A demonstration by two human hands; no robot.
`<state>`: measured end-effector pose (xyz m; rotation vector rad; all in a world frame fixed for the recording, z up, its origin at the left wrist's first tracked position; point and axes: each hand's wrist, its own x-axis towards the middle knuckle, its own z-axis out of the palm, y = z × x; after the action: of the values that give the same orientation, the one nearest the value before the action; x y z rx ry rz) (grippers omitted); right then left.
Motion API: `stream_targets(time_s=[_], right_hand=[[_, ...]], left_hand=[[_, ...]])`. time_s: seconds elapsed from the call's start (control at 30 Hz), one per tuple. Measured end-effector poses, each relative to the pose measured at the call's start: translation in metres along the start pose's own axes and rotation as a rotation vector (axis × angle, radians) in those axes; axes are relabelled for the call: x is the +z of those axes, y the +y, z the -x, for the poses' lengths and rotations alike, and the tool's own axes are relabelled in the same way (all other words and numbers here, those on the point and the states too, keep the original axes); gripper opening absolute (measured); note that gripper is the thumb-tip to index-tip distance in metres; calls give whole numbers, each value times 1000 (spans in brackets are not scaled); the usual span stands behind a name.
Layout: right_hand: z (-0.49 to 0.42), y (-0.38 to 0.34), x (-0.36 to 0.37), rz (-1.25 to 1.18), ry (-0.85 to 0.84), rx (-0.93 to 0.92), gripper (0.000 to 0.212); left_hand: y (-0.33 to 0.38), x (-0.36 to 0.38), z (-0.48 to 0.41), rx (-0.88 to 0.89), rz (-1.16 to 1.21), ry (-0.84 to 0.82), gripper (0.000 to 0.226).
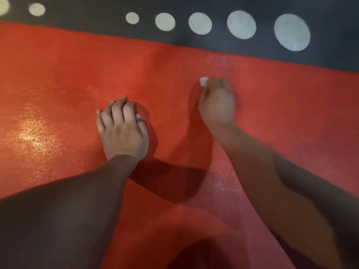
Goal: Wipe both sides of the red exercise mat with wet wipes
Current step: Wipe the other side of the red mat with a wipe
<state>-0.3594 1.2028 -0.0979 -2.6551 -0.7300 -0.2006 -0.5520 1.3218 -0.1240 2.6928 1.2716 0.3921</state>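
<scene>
I see the red exercise mat (58, 74) lying flat and filling most of my view, its far edge against a dark floor covering (330, 16) with pale dots. Patches of wet sheen suggest I am partway through wiping this upper face. The left hand (122, 131) rests on the mat, fingers bent, holding nothing I can make out. The right hand (216, 105), blurred, pinches a small white wet wipe (203, 81) on the mat. Next I would sweep the dull stretches, then turn the mat over.
</scene>
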Motion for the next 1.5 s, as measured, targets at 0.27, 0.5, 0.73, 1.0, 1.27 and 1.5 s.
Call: stream_targets(time_s=[0.27, 0.5, 0.73, 1.0, 1.27, 1.5], right_hand=[[-6, 28, 3, 45, -107, -256, 29], [-33, -4, 25, 30, 10, -6, 22], [-47, 45, 10, 188, -43, -87, 38], [-63, -5, 32, 18, -42, -23, 24], [-84, 64, 5, 246, -12, 123, 35], [-97, -1, 32, 11, -65, 125, 29]], left_hand=[[-2, 3, 1, 22, 18, 34, 38], [0, 3, 1, 32, 8, 57, 37], [-2, 3, 1, 32, 7, 45, 39], [1, 0, -1, 23, 22, 19, 39], [0, -1, -2, 10, 12, 7, 39], [2, -1, -2, 0, 12, 2, 39]])
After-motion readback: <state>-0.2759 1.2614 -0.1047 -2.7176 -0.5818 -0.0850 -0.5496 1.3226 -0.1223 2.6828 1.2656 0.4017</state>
